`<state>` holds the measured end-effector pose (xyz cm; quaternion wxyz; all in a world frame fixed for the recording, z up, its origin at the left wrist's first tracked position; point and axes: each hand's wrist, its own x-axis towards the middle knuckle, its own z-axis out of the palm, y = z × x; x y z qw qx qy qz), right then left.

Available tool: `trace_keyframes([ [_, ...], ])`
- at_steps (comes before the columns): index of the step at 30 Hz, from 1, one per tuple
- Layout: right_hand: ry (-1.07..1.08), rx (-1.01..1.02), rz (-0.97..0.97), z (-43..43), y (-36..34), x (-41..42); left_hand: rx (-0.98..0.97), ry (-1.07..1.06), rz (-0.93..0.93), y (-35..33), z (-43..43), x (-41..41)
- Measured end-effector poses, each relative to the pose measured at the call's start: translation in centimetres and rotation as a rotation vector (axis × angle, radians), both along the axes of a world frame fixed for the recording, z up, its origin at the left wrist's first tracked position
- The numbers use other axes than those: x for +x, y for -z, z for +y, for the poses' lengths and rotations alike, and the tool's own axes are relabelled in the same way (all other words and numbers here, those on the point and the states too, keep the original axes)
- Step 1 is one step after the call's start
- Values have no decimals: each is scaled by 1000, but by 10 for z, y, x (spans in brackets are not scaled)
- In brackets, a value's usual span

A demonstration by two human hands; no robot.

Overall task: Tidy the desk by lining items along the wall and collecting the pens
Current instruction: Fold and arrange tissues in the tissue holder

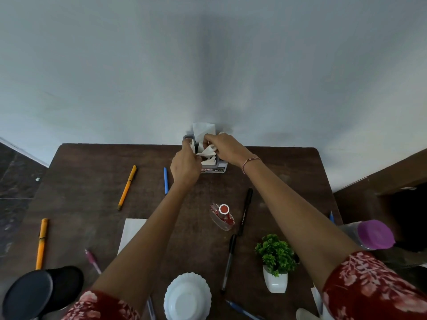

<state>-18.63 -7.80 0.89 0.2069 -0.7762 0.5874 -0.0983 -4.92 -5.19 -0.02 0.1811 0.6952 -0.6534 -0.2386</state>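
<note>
A grey desk organizer (219, 166) stuffed with white tissue paper (203, 131) stands at the far edge of the brown desk (92, 158), against the wall. My left hand (184, 167) grips its left side and a bit of tissue. My right hand (225, 147) pinches crumpled tissue at its top. Pens lie scattered: two orange (127, 187) (41, 243), a blue one (165, 180), two black (246, 211) (228, 262), a pink one (92, 260), and another blue one (242, 309) at the near edge.
A red-capped clear bottle (223, 215) stands mid-desk. Nearer me are a small green plant in a white pot (276, 264), a white bowl (187, 296), white paper (131, 229), a black lidded container (41, 294) and a purple-lidded jar (372, 234) at the right edge.
</note>
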Motion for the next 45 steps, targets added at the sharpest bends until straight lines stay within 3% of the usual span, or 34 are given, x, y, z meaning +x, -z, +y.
trace_keyframes([
  [8,-103,91,108,-10,-7,9,-29,-28,-105,0,-1,3],
  [15,-91,128,155,-10,-2,12,-39,84,-203,6,-10,5],
  [22,-108,132,26,1,6,22,-65,101,-150,9,-8,9],
  [29,56,6,-5,12,6,16,-103,226,-79,1,-10,14],
  [39,184,-55,-67,16,7,12,-109,215,-154,1,-20,15],
  [45,165,-132,-6,20,5,14,-101,322,-129,6,-16,15],
])
